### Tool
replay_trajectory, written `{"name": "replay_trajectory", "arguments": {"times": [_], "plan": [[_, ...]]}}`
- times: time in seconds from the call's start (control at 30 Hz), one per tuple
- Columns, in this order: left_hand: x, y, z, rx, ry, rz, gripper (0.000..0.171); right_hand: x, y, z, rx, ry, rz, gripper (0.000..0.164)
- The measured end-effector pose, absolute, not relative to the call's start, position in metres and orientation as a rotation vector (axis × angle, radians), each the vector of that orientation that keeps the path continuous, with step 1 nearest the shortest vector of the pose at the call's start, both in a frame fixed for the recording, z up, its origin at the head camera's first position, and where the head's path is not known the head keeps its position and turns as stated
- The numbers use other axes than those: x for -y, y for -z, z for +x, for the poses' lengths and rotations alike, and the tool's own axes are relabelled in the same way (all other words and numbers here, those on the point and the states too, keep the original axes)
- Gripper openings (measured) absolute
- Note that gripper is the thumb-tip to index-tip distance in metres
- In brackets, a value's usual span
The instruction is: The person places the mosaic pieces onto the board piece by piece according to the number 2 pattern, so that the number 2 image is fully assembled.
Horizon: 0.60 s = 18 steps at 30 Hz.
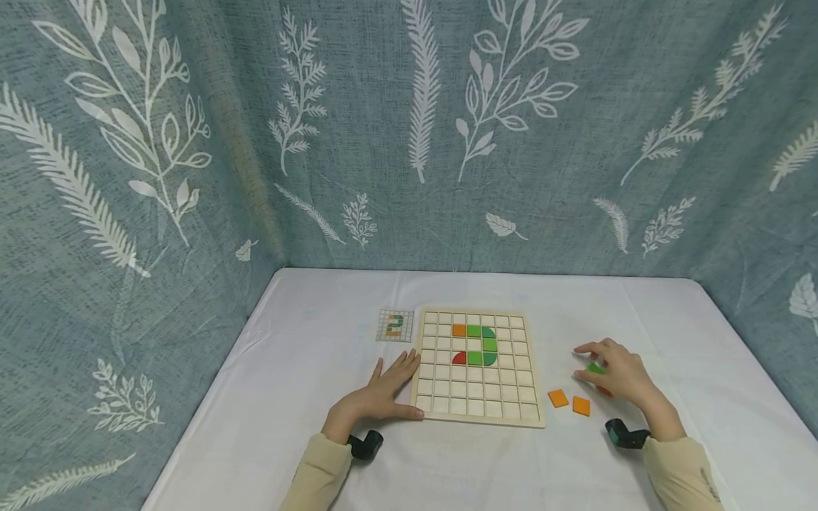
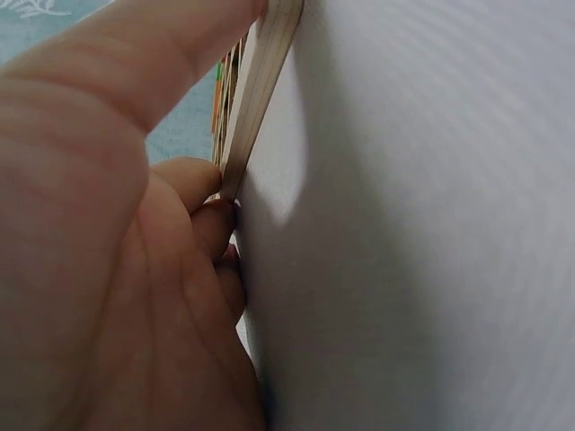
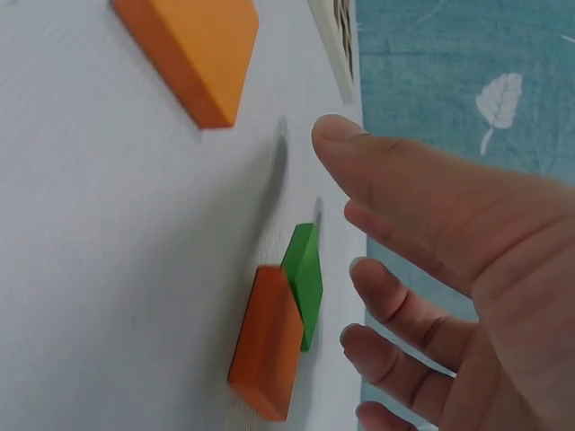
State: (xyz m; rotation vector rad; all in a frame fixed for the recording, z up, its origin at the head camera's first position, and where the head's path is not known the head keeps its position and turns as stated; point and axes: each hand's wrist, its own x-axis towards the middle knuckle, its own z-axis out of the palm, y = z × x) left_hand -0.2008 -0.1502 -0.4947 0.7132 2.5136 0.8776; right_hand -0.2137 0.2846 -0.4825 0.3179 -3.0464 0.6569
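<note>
Backdrop (image 1: 383, 234): grey-blue, white leaf-sprig print | Tablecloth (image 1: 319, 319): white | Board (image 1: 458, 389): pale wood, square grid | Tiles on board (image 1: 474, 331): orange, lighter and darker green, red | Card (image 1: 394, 325): gridded, green-and-orange figure | Loose tiles (image 1: 558, 398): orange, green | Sleeves (image 1: 319, 465): beige | Wrist cameras (image 1: 366, 446): black

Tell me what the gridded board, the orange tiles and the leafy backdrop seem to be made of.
Gridded board: probably wood, pale and seemingly unpainted; faint lines run along its edge in the left wrist view.
Orange tiles: painted wood or plastic, I can't tell; smooth, even colour, crisp edges.
Leafy backdrop: likely woven cloth, matte, with soft folds and visible texture.
</note>
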Motion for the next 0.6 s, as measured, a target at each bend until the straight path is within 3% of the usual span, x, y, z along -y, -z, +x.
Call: {"name": "replay_trajectory", "arguments": {"times": [0.6], "plan": [[0.15,0.494,-0.202,-2.511,-0.869,0.731,0.1,-0.297,0.483,-0.209,3.12,-0.677,0.221,0.037]]}}
